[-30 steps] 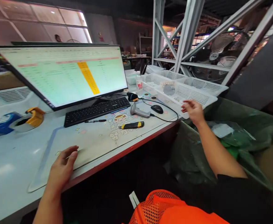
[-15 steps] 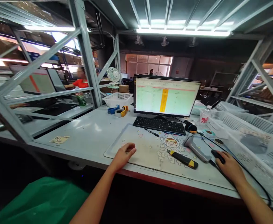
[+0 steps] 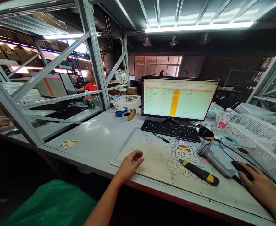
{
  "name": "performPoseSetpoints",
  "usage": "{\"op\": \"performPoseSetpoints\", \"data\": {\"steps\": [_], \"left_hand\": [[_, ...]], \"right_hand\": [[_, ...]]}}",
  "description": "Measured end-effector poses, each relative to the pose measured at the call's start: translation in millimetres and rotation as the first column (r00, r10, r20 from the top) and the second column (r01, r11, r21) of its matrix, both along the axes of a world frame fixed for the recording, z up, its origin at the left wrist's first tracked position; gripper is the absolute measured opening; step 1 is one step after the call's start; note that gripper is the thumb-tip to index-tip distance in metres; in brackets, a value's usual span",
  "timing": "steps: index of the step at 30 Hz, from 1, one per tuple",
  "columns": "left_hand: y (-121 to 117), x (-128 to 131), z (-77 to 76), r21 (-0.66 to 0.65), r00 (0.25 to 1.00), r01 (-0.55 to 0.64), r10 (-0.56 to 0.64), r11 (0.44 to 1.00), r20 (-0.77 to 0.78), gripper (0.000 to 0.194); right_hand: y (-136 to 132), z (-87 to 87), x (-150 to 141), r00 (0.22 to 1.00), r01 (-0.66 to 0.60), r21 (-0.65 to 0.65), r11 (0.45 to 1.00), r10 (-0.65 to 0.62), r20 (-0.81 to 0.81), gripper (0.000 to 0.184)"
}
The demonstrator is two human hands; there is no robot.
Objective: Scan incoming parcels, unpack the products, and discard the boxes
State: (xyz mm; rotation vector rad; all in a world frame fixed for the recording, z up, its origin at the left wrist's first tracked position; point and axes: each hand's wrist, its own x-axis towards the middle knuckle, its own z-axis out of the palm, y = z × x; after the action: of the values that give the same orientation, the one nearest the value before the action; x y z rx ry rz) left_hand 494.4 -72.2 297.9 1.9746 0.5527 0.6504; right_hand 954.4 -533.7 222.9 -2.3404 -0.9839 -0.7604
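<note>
My right hand (image 3: pixel 258 180) rests over a black computer mouse (image 3: pixel 243 169) at the right of the desk mat, its fingers lying along it. My left hand (image 3: pixel 131 164) lies on the mat's left front part, empty and open, fingers loosely bent with a gap to the thumb. Between the hands, on the printed desk mat (image 3: pixel 152 169), are a black-and-yellow utility knife (image 3: pixel 198 172) and a grey barcode scanner (image 3: pixel 217 161). Farther back stand a black keyboard (image 3: pixel 169 130) and a monitor (image 3: pixel 179 99) showing a spreadsheet with an orange column.
A black marker (image 3: pixel 161 138) lies below the keyboard. Tape dispensers (image 3: pixel 128 115) and a white basket (image 3: pixel 126 102) sit at the back left, cards (image 3: pixel 68 143) at the left. A bottle (image 3: pixel 223 119) and white baskets (image 3: pixel 270 152) line the right. A co-worker in red (image 3: pixel 91 87) sits beyond the frame.
The camera view has shifted, so the desk things appear farther right and somewhat larger. Both hands keep their places on the desk, the right one still on the mouse.
</note>
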Motion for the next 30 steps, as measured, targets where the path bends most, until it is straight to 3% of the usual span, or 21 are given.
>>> {"op": "performPoseSetpoints", "data": {"steps": [3, 9, 22, 30], "left_hand": [[0, 0, 0.3, 0.006, 1.0, -0.006, 0.006, 1.0, 0.001, 0.047], [0, 1, -1.6, 0.012, 1.0, -0.006, 0.006, 1.0, -0.011, 0.05], [7, 3, -3.0, 0.03, 0.998, -0.03, 0.032, 0.999, -0.049, 0.061], [10, 6, -4.4, 0.039, 0.998, -0.044, 0.046, 0.998, -0.052, 0.063]], "right_hand": [[-1, -1.4, 2, 0.998, -0.042, 0.021, 0.999, 0.042, -0.039, 0.058], [0, 1.7, 1, 0.998, -0.006, -0.027, 1.0, 0.004, -0.058, 0.057], [6, 9.5, -18, 0.961, 0.265, -0.121, 0.957, -0.272, -0.049, 0.055], [11, 16.2, -28, 0.946, 0.312, -0.126, 0.942, -0.321, -0.052, 0.051]]}}
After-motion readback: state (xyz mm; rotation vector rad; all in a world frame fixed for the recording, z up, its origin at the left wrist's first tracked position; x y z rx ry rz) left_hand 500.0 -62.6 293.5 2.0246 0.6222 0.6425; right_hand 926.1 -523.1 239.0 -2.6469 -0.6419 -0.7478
